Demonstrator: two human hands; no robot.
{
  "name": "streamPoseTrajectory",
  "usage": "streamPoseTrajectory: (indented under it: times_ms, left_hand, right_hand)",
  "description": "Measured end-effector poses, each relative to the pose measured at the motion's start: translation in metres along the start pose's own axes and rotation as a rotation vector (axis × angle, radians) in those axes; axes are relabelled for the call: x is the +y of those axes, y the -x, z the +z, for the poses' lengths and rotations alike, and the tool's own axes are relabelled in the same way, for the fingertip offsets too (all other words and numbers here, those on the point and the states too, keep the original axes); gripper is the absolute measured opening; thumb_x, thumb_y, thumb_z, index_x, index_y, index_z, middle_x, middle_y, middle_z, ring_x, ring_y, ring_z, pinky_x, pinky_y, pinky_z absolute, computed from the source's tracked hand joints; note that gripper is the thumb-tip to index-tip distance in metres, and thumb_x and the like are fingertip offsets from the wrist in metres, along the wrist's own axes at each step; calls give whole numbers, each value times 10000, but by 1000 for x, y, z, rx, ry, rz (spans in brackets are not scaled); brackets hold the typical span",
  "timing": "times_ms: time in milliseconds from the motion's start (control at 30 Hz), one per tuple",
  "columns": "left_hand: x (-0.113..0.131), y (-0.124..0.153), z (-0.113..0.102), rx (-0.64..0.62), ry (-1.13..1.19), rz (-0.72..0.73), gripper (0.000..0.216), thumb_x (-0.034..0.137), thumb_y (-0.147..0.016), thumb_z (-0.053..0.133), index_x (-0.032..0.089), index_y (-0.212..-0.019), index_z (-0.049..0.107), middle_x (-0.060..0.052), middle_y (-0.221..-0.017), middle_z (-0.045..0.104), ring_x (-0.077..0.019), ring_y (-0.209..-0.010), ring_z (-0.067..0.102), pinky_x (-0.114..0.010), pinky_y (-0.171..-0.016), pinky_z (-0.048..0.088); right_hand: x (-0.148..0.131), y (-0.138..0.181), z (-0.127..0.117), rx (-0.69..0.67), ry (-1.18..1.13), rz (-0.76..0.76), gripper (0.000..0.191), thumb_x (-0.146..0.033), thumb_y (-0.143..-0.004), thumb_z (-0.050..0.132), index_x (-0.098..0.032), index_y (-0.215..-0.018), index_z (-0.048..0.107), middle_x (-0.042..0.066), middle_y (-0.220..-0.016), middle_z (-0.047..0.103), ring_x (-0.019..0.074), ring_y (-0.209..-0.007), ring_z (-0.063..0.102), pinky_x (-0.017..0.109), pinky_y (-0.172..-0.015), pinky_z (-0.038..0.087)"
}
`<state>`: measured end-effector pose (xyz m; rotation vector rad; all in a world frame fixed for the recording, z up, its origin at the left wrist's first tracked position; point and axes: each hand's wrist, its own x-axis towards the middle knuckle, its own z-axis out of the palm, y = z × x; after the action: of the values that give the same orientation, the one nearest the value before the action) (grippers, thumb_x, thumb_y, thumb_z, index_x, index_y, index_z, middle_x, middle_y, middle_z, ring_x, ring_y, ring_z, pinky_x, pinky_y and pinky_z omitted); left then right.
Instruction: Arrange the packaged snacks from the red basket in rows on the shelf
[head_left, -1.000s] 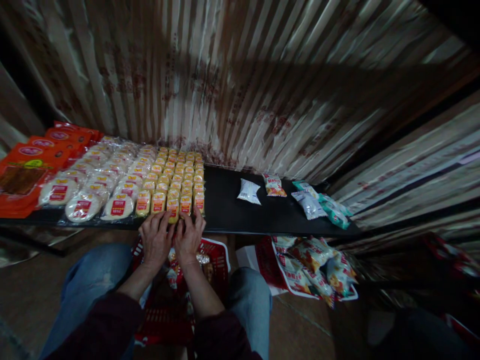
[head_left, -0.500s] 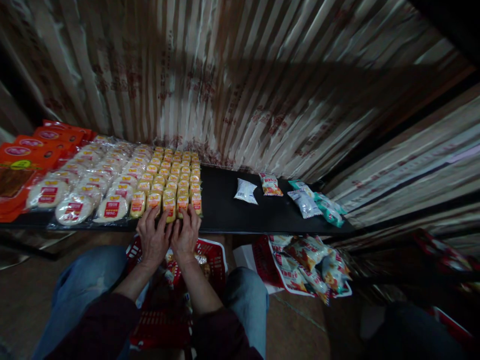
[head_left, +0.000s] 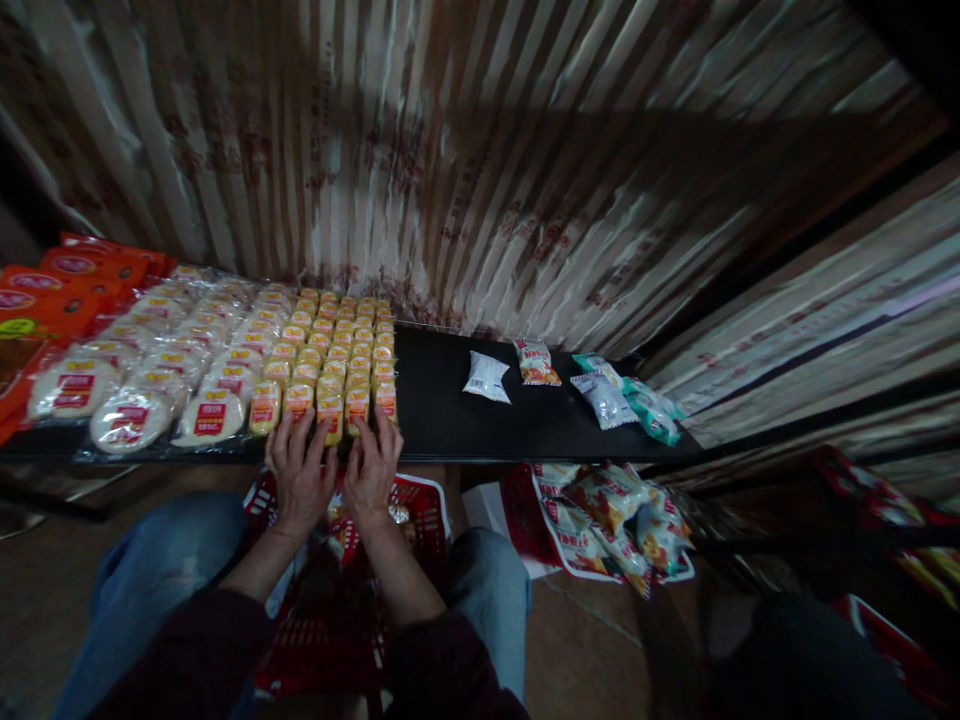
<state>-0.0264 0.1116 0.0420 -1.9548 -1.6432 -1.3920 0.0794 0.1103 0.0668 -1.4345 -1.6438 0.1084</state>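
Observation:
Rows of small yellow wrapped cakes (head_left: pixel 337 352) with red-and-yellow labels stand packed together on a black shelf (head_left: pixel 442 425). My left hand (head_left: pixel 301 485) lies at the front of these rows, fingers stretched out and fingertips against the front cakes. Beside it, my right hand (head_left: pixel 371 475) touches the front cakes on the right side, its fingers also spread. Neither hand grips anything. Below my forearms, between my knees, a red basket (head_left: pixel 431 510) holds some wrapped packs, partly hidden by my arms.
Left of the cakes are rows of round white flat cakes (head_left: pixel 131 420) in clear wrap and orange packets (head_left: pixel 56 300). Several small snack bags (head_left: pixel 536 362) lie on the shelf's right part. A second basket (head_left: pixel 559 545) full of snack bags sits below. A striped curtain (head_left: pixel 450 150) hangs behind.
The view has shifted slightly. My fingers have drawn back a little along the front cakes, and my hands are somewhat farther apart. The cake rows look the same.

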Motion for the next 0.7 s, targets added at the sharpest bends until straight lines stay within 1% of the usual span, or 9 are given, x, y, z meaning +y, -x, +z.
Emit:
streamPoseTrajectory:
  times_ms: [167, 267, 367, 533, 700]
  left_hand:
    - [1, 0, -1, -10, 14, 8, 482, 190, -833, 551, 230, -1311, 515, -134, -1427, 443, -299, -1398, 250, -527, -1105, 228]
    - [1, 1, -1, -27, 26, 2, 471, 199, -832, 557, 243, -1300, 528, -121, -1465, 400, -304, -1409, 226, -531, -1111, 210]
    - [1, 2, -1, -47, 22, -1, 470, 216, -837, 553, 257, -1304, 527, -110, -1490, 367, -309, -1418, 203, -538, -1112, 198]
    - [3, 1, -2, -33, -11, 11, 477, 216, -839, 555, 269, -1312, 517, -122, -1443, 424, -315, -1413, 222, -555, -1104, 210]
    - [4, 2, 0, -20, -15, 21, 443, 217, -847, 553, 272, -1286, 538, -122, -1434, 436, -313, -1410, 233, -557, -1097, 226]
  right_hand:
    - [12, -10, -4, 47, 75, 48, 415, -156, -898, 392, -148, -1289, 529, 145, -1419, 428, 225, -1303, 352, 449, -1059, 352]
    - [16, -19, -6, 24, 107, 112, 446, -188, -889, 427, -141, -1328, 487, 149, -1429, 417, 242, -1299, 359, 449, -1053, 360]
    - [16, -25, -8, -1, 120, 178, 473, -212, -874, 462, -144, -1343, 466, 152, -1384, 471, 248, -1267, 399, 443, -1033, 378]
    - [16, -31, -8, -13, 91, 211, 482, -196, -851, 477, -130, -1328, 468, 156, -1281, 556, 242, -1172, 476, 419, -988, 409]
    - [17, -35, -5, 11, 60, 219, 482, -171, -845, 453, -132, -1325, 459, 154, -1240, 576, 237, -1124, 502, 405, -966, 413]
